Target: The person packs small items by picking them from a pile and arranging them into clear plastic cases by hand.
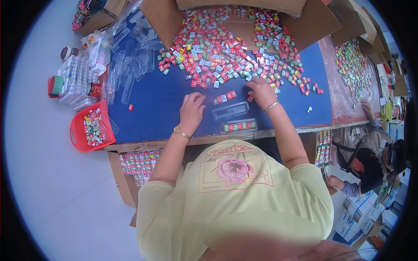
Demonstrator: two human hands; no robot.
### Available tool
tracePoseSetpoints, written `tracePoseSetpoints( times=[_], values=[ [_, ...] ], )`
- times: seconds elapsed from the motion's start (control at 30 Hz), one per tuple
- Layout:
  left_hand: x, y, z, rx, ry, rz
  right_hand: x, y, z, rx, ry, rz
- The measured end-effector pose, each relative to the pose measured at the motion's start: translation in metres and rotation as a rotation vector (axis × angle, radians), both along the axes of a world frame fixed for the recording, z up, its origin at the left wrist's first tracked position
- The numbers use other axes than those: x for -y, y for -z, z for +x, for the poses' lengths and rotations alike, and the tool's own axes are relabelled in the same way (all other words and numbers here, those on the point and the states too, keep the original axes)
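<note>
My left hand (191, 109) hovers over the blue table with its fingers bent and a little apart, nothing visible in them. My right hand (262, 92) is at the near edge of a heap of small printed boxes (217, 56), thumb and fingers apart. Close under its thumb is a red box (250, 98). Between my hands lies a short row of red-and-white boxes (225, 97). Nearer to me sits a clear plastic tray (230, 111) with nothing in it. Beside the table edge, a second clear tray (226, 128) holds a row of green and red boxes.
Clear plastic trays (126, 74) are piled at the left. A red bin (76, 130) with small pieces stands at the left corner. Cardboard flaps (159, 19) border the heap. At the right, a co-worker's hand (368, 108) is near another heap (355, 65).
</note>
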State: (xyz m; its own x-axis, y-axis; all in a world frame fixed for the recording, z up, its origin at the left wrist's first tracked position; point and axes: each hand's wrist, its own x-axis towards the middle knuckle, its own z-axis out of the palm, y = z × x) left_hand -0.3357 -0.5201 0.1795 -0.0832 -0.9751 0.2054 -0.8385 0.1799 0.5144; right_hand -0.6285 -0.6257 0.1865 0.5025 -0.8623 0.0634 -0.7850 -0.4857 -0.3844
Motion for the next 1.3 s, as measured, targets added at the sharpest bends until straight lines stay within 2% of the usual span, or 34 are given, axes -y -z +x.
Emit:
tracePoseSetpoints(
  times=[0.2,0.33,0.43,0.53,0.63,0.7,0.8,0.9,1.0,1.1,1.2,1.3],
  values=[
    [0.0,-0.002,-0.002,-0.078,-0.022,0.054,-0.003,0.004,-0.002,0.051,0.007,-0.031],
    [-0.002,-0.006,0.001,-0.029,-0.147,-0.013,-0.022,-0.007,-0.008,0.077,0.002,0.019],
    [0.013,0.005,0.008,-0.006,-0.014,-0.123,-0.029,0.003,-0.012,0.069,-0.016,0.031],
    [0.019,0.011,0.013,0.05,0.022,-0.073,-0.034,0.003,-0.012,0.041,-0.035,0.02],
    [0.015,0.014,0.009,0.075,-0.003,-0.025,-0.042,-0.004,-0.014,-0.192,0.179,0.057],
    [0.01,0.011,0.002,0.064,-0.098,0.018,-0.046,-0.007,-0.015,-0.194,0.247,0.123],
    [0.007,0.01,-0.005,0.064,-0.096,0.069,-0.048,-0.009,-0.015,-0.202,0.373,0.255],
    [0.006,0.003,-0.013,0.069,-0.1,0.129,-0.039,-0.008,-0.014,-0.039,0.311,-0.125],
    [0.008,-0.003,-0.013,0.089,-0.105,0.192,-0.016,0.004,-0.008,-0.062,0.202,-0.133],
    [0.006,0.005,-0.008,0.054,-0.029,-0.08,-0.01,0.012,-0.004,-0.061,0.139,-0.072],
    [0.008,0.01,-0.01,0.021,-0.004,-0.015,-0.013,-0.001,0.013,-0.041,0.135,0.07],
    [0.008,0.01,-0.012,-0.002,0.011,0.031,-0.004,0.002,0.023,0.019,-0.052,0.191]
  ],
)
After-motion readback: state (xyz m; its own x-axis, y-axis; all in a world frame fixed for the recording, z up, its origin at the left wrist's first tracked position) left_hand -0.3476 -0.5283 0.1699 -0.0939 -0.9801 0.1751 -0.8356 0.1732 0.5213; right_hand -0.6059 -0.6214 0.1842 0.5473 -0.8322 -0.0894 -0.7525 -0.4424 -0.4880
